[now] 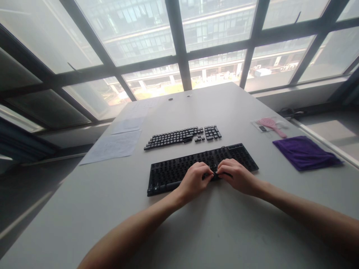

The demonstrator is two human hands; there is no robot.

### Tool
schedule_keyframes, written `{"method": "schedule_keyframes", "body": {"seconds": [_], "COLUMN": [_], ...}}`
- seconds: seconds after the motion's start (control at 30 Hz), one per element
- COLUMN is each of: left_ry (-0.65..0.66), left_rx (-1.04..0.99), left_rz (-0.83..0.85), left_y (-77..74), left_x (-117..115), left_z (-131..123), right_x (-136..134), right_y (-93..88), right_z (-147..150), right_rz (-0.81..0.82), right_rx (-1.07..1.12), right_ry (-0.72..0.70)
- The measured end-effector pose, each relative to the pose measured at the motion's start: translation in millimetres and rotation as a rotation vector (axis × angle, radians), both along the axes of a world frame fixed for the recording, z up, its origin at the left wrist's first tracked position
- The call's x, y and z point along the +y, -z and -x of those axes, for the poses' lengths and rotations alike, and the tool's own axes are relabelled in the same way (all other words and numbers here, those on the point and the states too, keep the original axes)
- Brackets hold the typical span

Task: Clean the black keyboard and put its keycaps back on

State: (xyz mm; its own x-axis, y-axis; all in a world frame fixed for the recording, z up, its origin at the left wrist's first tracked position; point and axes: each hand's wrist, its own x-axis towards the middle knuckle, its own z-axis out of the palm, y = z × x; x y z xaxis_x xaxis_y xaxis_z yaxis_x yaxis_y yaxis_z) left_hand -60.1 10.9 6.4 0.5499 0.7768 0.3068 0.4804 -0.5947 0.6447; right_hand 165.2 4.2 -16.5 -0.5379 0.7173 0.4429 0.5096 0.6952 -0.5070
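A black keyboard [174,168] with most of its keycaps off lies at a slant on the table. My left hand [196,176] is closed in a pinch over its front edge, right of the middle. From the other side, my right hand [237,176] pinches at the same spot, its fingertips almost meeting the left ones. Between the fingertips is a small dark piece that looks like a keycap, largely covered by the fingers. Behind the keyboard, loose black keycaps [175,137] are laid out in rows, with a smaller block of keycaps [212,132] to their right.
White paper sheets [112,147] lie along the left side of the white table [92,213]. At the right are a folded purple cloth [304,151] and a pink handled object [270,124] by a clear plastic bag. Large windows [143,33] stand beyond the far edge.
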Motion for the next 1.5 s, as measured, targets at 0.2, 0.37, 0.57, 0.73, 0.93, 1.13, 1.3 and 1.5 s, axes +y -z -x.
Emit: {"method": "schedule_keyframes", "body": {"seconds": [0.2,0.37,0.57,0.73,0.93,1.13,1.3,1.5], "left_ry": [0.055,0.087,0.065,0.073,0.066,-0.144,-0.325,-0.354], "left_rx": [0.012,0.091,0.081,0.114,0.111,0.122,0.310,0.433], "left_rz": [-0.140,-0.227,-0.158,-0.181,-0.224,-0.251,-0.230,-0.181], "left_y": [7.9,8.9,11.9,15.9,5.9,-33.3,-47.2,-25.2], "left_x": [-4.4,-7.3,-5.3,-2.9,-7.3,34.7,107.6,154.7], "left_z": [-1.3,0.0,1.8,3.2,2.9,14.7,22.1,15.0], "right_x": [0.6,-0.2,0.6,1.8,0.0,35.1,106.6,162.2], "right_y": [1.7,1.1,-0.1,0.2,-3.9,-29.8,-39.0,-26.2], "right_z": [-0.1,0.3,-0.7,-2.1,-4.0,-1.4,14.6,35.4], "right_rz": [-0.027,-0.096,-0.117,-0.134,-0.104,-0.122,-0.142,-0.118], "right_rx": [-0.006,-0.063,-0.126,-0.160,-0.070,0.071,-0.059,-0.283], "right_ry": [-0.007,-0.035,-0.042,-0.034,-0.046,0.115,0.195,0.213]}}
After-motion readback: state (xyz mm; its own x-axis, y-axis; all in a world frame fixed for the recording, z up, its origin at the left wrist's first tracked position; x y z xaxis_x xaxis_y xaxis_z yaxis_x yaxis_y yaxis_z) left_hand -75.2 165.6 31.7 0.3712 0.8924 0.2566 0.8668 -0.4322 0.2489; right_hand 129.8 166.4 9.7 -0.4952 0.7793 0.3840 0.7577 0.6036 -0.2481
